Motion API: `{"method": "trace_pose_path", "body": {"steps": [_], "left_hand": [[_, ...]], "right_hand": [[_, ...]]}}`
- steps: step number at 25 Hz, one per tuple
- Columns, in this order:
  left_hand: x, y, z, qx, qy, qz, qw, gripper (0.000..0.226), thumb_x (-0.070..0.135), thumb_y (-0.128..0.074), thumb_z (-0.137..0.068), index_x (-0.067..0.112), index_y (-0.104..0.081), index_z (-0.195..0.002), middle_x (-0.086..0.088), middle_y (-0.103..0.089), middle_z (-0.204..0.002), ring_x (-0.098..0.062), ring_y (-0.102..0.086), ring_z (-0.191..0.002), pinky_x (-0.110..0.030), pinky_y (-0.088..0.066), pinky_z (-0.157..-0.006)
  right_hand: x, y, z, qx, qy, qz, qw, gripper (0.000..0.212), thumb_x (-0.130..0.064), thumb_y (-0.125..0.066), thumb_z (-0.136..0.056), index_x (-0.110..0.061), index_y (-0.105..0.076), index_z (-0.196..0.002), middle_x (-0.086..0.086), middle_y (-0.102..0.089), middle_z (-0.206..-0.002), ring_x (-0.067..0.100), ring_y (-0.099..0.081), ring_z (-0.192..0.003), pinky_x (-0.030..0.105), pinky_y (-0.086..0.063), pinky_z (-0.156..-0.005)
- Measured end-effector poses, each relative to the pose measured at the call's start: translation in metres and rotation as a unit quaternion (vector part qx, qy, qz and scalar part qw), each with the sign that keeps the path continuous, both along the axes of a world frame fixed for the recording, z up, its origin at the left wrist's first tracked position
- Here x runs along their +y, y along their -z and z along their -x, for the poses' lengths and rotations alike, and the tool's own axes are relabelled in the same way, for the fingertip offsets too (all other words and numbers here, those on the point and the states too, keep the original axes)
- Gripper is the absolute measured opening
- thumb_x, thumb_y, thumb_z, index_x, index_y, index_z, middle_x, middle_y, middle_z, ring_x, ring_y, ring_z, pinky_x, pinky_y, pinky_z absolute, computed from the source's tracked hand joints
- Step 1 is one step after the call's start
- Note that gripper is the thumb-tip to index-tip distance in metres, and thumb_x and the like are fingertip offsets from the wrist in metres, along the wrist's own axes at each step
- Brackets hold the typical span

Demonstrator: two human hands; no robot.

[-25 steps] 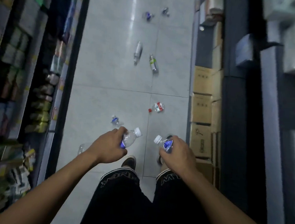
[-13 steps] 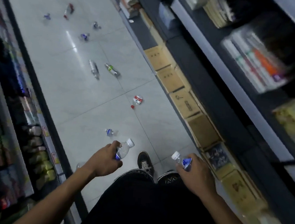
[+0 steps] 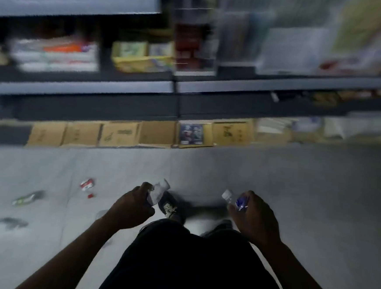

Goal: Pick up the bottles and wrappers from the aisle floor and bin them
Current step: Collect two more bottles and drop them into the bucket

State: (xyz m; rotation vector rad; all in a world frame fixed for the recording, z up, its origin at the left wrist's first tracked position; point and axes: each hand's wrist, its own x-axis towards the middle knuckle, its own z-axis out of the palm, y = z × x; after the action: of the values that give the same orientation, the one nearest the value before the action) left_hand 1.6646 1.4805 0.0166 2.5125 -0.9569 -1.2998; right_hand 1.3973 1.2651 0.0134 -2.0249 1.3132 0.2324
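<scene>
My left hand (image 3: 132, 208) is wrapped round a clear water bottle (image 3: 157, 190) and my right hand (image 3: 255, 215) round a blue-labelled bottle (image 3: 237, 200), both gripped mid-body, caps up, above the tiled floor (image 3: 306, 199). They look empty and light, thin plastic likely to crumple, so I judge a gentle grip suffices.

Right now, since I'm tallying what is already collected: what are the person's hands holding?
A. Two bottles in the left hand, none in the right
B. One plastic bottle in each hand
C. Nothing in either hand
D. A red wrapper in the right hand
B: the left hand grips a clear bottle, and the right hand grips a blue-labelled bottle, both white-capped.
</scene>
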Motion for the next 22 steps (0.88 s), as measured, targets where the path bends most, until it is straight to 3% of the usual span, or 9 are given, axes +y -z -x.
{"method": "trace_pose_path", "body": {"steps": [5,8,11,17,20,22], "left_hand": [[-0.145,-0.013,0.061,0.002,0.214,-0.003,0.977,0.059,0.027,-0.068,-0.082,0.026,-0.043,-0.135,0.002,-0.059,-0.121,-0.024,-0.059,-0.105,-0.035,-0.044,-0.080],[-0.211,-0.014,0.113,0.000,0.343,-0.001,0.939,0.067,0.029,-0.064,-0.074,0.031,-0.042,-0.136,0.001,-0.061,-0.122,-0.022,-0.061,-0.107,-0.040,-0.052,-0.086],[-0.259,-0.007,0.174,-0.008,0.461,0.000,0.888,0.065,0.025,-0.066,-0.077,0.027,-0.043,-0.138,-0.002,-0.061,-0.123,-0.024,-0.062,-0.107,-0.035,-0.049,-0.081],[-0.303,-0.001,0.298,0.007,0.607,0.026,0.794,0.057,0.020,-0.069,-0.080,0.021,-0.047,-0.133,-0.003,-0.063,-0.113,-0.015,-0.058,-0.086,-0.023,-0.038,-0.063],[-0.302,0.008,0.345,0.015,0.632,0.034,0.774,0.050,0.018,-0.069,-0.085,0.017,-0.049,-0.131,0.000,-0.061,-0.103,-0.006,-0.055,-0.075,-0.016,-0.033,-0.058],[-0.299,-0.003,0.362,0.014,0.653,0.047,0.756,0.048,0.025,-0.071,-0.086,0.018,-0.050,-0.128,0.000,-0.062,-0.102,-0.011,-0.059,-0.081,-0.017,-0.036,-0.061]], "right_hand": [[0.001,-0.008,0.124,-0.019,0.248,0.023,0.968,0.039,-0.065,-0.064,-0.082,-0.030,-0.054,-0.096,-0.007,-0.059,-0.087,0.019,-0.059,-0.080,0.034,-0.049,-0.072],[0.029,-0.008,0.181,-0.018,0.381,0.033,0.924,0.039,-0.064,-0.063,-0.079,-0.030,-0.054,-0.095,-0.006,-0.062,-0.087,0.019,-0.058,-0.078,0.033,-0.045,-0.070],[0.062,-0.004,0.224,0.003,0.480,0.024,0.877,0.039,-0.066,-0.061,-0.080,-0.030,-0.053,-0.095,-0.006,-0.062,-0.086,0.021,-0.059,-0.077,0.032,-0.043,-0.067],[0.104,0.004,0.295,0.028,0.596,0.014,0.802,0.037,-0.058,-0.066,-0.080,-0.029,-0.054,-0.100,-0.003,-0.065,-0.090,0.024,-0.062,-0.080,0.033,-0.049,-0.069],[0.111,0.007,0.322,0.020,0.609,0.007,0.793,0.038,-0.058,-0.067,-0.081,-0.029,-0.055,-0.102,-0.004,-0.063,-0.091,0.023,-0.063,-0.083,0.033,-0.050,-0.071],[0.105,0.011,0.336,0.016,0.598,0.000,0.801,0.037,-0.058,-0.067,-0.082,-0.029,-0.055,-0.102,-0.004,-0.064,-0.092,0.021,-0.060,-0.080,0.032,-0.048,-0.070]]}}
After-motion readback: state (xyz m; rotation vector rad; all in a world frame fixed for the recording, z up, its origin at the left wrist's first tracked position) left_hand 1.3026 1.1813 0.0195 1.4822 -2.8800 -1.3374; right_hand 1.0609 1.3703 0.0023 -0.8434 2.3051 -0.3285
